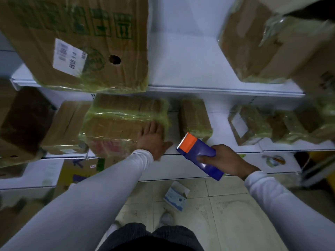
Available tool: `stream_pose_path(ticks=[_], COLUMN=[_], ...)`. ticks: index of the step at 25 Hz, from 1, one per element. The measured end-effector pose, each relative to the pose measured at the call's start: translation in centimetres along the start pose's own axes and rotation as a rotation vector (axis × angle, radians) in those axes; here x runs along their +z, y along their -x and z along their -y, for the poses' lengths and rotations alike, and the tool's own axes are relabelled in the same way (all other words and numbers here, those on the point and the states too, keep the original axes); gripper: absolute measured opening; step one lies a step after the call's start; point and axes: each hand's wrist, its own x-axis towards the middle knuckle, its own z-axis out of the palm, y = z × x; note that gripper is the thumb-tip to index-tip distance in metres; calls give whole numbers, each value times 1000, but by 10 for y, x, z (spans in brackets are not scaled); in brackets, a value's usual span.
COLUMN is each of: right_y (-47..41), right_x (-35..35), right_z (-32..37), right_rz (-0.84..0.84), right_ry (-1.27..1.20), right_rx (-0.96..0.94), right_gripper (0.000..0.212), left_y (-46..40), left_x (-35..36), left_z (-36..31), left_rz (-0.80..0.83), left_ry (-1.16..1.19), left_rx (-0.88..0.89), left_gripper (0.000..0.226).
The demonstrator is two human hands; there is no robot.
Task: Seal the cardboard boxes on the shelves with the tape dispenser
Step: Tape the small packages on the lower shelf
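A cardboard box [116, 124] wrapped in yellowish tape sits on the middle white shelf [226, 124]. My left hand [154, 138] lies flat on its right front corner, fingers spread. My right hand [224, 160] grips a blue tape dispenser [201, 156] with an orange head and a serrated blade, held in the air just right of that box. The blade end points up and left toward a narrower taped box [195, 118] standing behind it.
A large taped box [81, 42] with a white label overhangs the upper shelf at left; another big box [257, 48] sits at upper right. More taped boxes [250, 124] fill the middle shelf's right side. A small blue-white carton [176, 198] lies on the tiled floor.
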Motion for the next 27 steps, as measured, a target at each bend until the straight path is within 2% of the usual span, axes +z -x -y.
stream_pose_path(ticks=[5,10,13,17,20,23,27], right_y=[-2,-13,-18,-23,-26,-29,-27], right_x=[-4,-9,-6,7,14,21,32], right_z=[-2,16,31,45,53,59,68], right_rz=[-3,40,139,278,319,326,329], right_ry=[-15,-66,-54,-19,24,39,41], right_rx=[-35,-126,-193,-212,-198,-195,-204], right_gripper=[29,34,36,41,45,41,38], left_y=[14,43,65,87,92,85,80], left_x=[2,-16,-23,-30,-32,-31,-28], left_z=[13,81,111,145,162,160,146], left_rz=[-91,24,-13,-96,-65,-116,-171], left_ry=[-121,55,118,89,70,117,111], left_rx=[124,357,401,510,449,359,359], left_gripper=[65,70,65,56,52,51,42])
